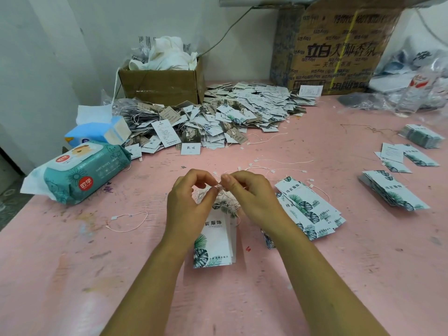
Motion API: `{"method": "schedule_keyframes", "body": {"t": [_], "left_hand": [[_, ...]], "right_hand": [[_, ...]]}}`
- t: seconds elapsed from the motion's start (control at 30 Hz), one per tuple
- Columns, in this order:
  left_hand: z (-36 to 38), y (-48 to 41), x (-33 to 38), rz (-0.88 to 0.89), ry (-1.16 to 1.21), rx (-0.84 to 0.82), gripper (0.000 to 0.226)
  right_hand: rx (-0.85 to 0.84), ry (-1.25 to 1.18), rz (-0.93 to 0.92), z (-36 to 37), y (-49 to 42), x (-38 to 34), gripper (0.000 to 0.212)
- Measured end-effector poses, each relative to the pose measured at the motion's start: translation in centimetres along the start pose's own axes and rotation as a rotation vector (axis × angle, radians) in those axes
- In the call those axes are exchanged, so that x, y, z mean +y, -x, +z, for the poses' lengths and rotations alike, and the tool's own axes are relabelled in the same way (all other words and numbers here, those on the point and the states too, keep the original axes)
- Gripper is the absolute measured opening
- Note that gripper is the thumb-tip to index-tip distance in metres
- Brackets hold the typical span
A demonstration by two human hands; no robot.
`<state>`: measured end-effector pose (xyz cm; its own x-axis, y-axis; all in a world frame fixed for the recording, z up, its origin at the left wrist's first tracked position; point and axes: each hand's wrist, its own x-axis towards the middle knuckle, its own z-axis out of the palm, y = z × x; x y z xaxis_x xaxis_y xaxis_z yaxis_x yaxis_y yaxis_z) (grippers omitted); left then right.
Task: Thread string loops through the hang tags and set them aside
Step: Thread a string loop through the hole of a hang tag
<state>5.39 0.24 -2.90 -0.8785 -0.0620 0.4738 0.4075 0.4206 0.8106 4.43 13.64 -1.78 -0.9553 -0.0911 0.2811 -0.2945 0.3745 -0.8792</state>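
Observation:
A small stack of white hang tags (215, 241) with green leaf print lies on the pink table (72, 275) below my hands. My left hand (191, 202) and my right hand (252, 197) meet fingertip to fingertip above the stack's top end. Both pinch a thin white string loop (219, 186) there. A tangle of more strings (228, 204) lies over the top of the tags. Just right of my right hand sits a fanned pile of the same leaf tags (310, 212). Loose string loops (278, 163) lie beyond my hands.
A big heap of strung tags (218, 120) covers the table's back. Behind it stand a small cardboard box (162, 86) and a large printed carton (334, 52). A wipes pack (84, 170) and tissue pack (101, 132) lie left. More tag piles (392, 190) lie right.

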Motion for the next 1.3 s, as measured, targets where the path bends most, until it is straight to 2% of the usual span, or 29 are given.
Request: {"method": "schedule_keyframes", "body": {"t": [0.2,0.33,0.47,0.7,0.83,0.97,1.1,1.3], "left_hand": [[0.0,0.1,0.0,0.016,-0.028,-0.007,0.035],[0.0,0.1,-0.1,0.02,-0.049,0.001,0.039],[0.0,0.1,-0.1,0.014,-0.059,0.006,0.04],[0.1,0.0,0.0,-0.038,-0.081,-0.012,0.038],[0.0,0.3,0.4,-0.023,-0.101,-0.104,0.036],[0.1,0.3,0.8,-0.102,0.007,-0.105,0.034],[-0.1,0.1,0.8,-0.09,0.02,-0.051,0.029],[-0.2,-0.1,0.0,-0.082,-0.097,0.008,0.023]], "right_hand": [[-0.038,0.057,-0.011,-0.1,-0.2,0.2,0.004],[-0.05,0.135,-0.059,-0.1,-0.1,0.1,0.01],[-0.005,0.166,-0.096,-0.3,0.0,0.0,0.002],[0.157,-0.077,-0.117,-0.2,0.1,-0.2,0.019],[0.098,-0.147,-0.145,0.1,0.4,-0.4,0.022],[0.088,-0.162,-0.167,0.0,0.5,-0.5,0.022],[0.19,-0.172,-0.156,-0.5,0.4,-0.6,0.025],[0.48,-0.252,-0.12,-2.2,0.0,0.0,0.026]]}}
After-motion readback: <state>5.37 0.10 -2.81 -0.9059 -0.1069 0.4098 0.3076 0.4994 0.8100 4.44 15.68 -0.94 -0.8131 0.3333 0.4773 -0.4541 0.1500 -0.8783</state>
